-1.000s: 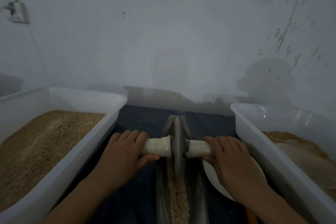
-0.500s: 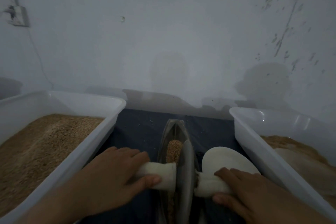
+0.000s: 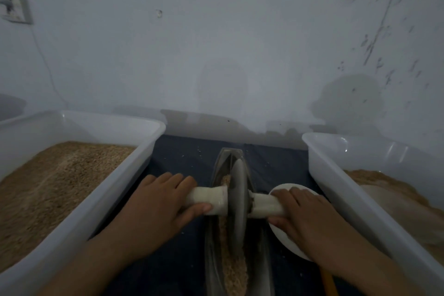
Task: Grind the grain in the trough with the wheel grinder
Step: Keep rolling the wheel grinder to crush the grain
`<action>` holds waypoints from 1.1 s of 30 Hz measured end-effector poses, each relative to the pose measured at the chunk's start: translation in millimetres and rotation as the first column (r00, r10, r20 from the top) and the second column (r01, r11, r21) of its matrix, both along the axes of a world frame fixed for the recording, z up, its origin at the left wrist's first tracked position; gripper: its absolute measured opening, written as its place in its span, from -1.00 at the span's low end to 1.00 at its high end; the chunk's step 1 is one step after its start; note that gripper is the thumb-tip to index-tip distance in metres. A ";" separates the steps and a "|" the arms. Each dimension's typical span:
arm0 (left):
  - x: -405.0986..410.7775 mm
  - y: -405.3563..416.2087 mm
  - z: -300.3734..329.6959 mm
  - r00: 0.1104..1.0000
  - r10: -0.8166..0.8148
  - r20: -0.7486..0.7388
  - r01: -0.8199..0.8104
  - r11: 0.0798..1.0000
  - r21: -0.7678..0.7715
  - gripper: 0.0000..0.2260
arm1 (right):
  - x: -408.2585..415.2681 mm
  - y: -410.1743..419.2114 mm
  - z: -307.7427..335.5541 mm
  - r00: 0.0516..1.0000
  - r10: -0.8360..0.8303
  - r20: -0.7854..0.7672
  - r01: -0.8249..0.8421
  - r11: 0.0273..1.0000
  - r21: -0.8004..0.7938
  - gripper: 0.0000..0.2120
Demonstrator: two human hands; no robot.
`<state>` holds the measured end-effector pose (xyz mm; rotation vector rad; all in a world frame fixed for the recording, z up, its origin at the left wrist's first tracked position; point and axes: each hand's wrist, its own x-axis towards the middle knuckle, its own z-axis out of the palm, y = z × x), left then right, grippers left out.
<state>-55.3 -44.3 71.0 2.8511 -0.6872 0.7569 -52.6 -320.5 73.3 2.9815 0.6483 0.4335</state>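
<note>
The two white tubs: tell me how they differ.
The left tub is filled high with coarse, even tan grain; the right tub holds a lower, uneven heap, browner behind and paler in front. The left tub's far wall shows little bare plastic, the right tub's much more. Both are white, rectangular and flank the trough.

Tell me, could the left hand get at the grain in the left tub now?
Probably yes: the left tub is open-topped and right beside the left hand, but that hand first has to release the handle.
</note>
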 end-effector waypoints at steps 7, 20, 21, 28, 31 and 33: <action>-17.8 11.5 10.5 0.979 -0.158 -0.127 0.155 0.987 -0.036 -0.39 | -36.2 -5.8 26.6 0.960 0.054 -0.275 -0.067 0.997 -0.037 -0.54; 13.8 -5.2 -7.1 0.995 0.092 0.034 -0.092 0.996 -0.003 -0.31 | 4.6 11.6 1.9 0.988 -0.010 0.153 -0.001 0.997 0.077 -0.60; 12.5 -3.8 -6.5 0.997 0.070 0.028 -0.070 0.997 -0.013 -0.33 | 3.0 10.2 0.9 0.995 -0.022 0.094 0.016 0.998 0.068 -0.55; -12.0 12.7 6.0 0.969 -0.150 -0.196 0.145 0.989 -0.043 -0.47 | -27.1 -3.0 18.2 0.989 0.044 -0.140 -0.048 0.998 -0.030 -0.55; -17.3 12.7 12.3 0.967 -0.164 -0.197 0.159 0.986 -0.044 -0.41 | -37.1 -2.8 27.2 0.978 0.046 -0.202 -0.059 0.996 -0.060 -0.56; -14.9 8.8 10.9 0.973 -0.138 -0.185 0.136 0.990 -0.021 -0.40 | -34.0 -0.2 26.4 0.985 0.012 -0.174 -0.024 0.997 -0.068 -0.57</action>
